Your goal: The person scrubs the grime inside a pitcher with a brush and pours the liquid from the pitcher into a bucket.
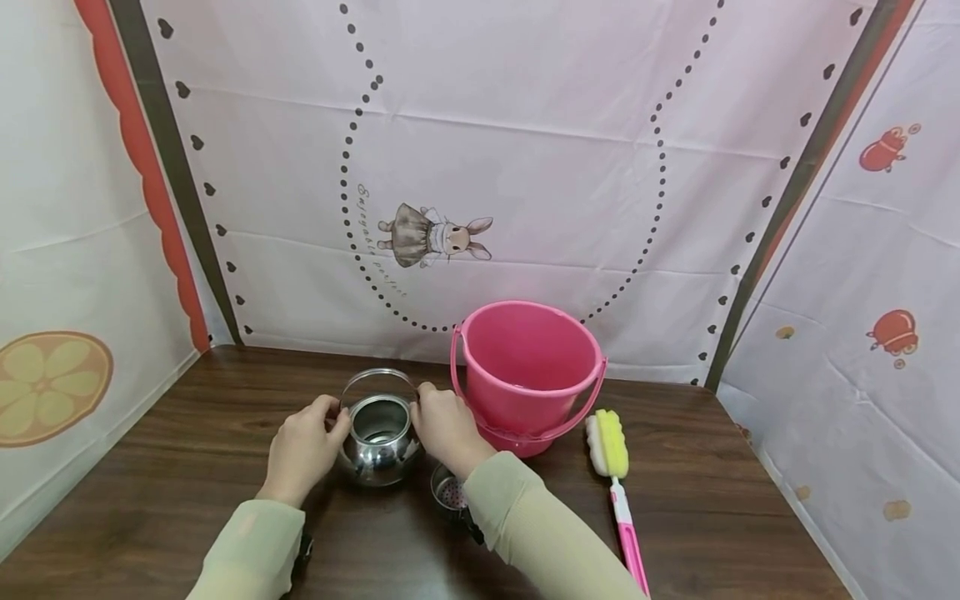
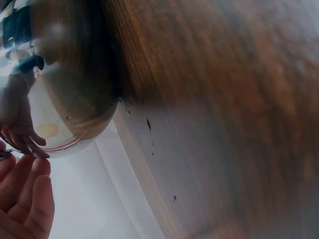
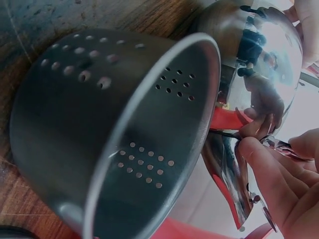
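Observation:
A shiny round steel teapot (image 1: pixel 378 462) stands lidless on the brown table, its hoop handle (image 1: pixel 380 372) raised. At the pot's left side my left hand (image 1: pixel 303 446) pinches the handle's lower end between thumb and fingers; the left wrist view shows these fingertips (image 2: pixel 42 172) by the rim. On the other side my right hand (image 1: pixel 450 425) pinches the handle's right end, close above the spout (image 3: pixel 232 184). Under the right forearm lies a perforated metal strainer basket (image 1: pixel 448 490), partly covered by the sleeve in the head view and large in the right wrist view (image 3: pixel 65 124).
Behind the right hand stands a pink bucket (image 1: pixel 517 408) with its handle hanging at the front. A sponge brush (image 1: pixel 617 467) with yellow-and-white head and pink-and-white grip lies to the right. Printed cloth walls (image 1: pixel 525 192) border the table (image 1: pixel 720 500) at the back and sides.

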Action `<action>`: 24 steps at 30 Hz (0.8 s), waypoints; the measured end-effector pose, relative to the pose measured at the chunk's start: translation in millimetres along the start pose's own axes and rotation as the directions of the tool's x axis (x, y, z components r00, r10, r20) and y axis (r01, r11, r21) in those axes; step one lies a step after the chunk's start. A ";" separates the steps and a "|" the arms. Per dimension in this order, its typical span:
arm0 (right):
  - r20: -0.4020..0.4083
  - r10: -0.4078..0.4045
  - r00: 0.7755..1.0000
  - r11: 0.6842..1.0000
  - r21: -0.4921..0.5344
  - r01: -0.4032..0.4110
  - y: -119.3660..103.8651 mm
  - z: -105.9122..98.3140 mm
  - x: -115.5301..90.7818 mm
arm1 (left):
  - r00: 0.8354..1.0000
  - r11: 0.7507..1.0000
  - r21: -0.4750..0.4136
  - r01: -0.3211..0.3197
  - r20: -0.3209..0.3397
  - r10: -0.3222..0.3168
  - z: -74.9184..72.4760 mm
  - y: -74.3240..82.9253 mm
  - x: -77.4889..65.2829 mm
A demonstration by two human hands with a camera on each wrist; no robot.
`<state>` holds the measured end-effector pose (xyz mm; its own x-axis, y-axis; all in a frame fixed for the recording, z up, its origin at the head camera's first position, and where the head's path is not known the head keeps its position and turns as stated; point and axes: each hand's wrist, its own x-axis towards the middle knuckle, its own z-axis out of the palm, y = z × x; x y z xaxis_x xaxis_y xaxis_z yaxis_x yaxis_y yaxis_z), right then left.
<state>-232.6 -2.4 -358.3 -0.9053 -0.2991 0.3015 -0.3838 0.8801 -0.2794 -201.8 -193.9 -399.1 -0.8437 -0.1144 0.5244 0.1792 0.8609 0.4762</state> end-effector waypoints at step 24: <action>-0.012 -0.025 1.000 0.996 0.091 0.026 5.7 -10.4 -33.8 | 0.994 0.994 0.071 0.088 0.062 -0.093 -5.2 46.0 -21.5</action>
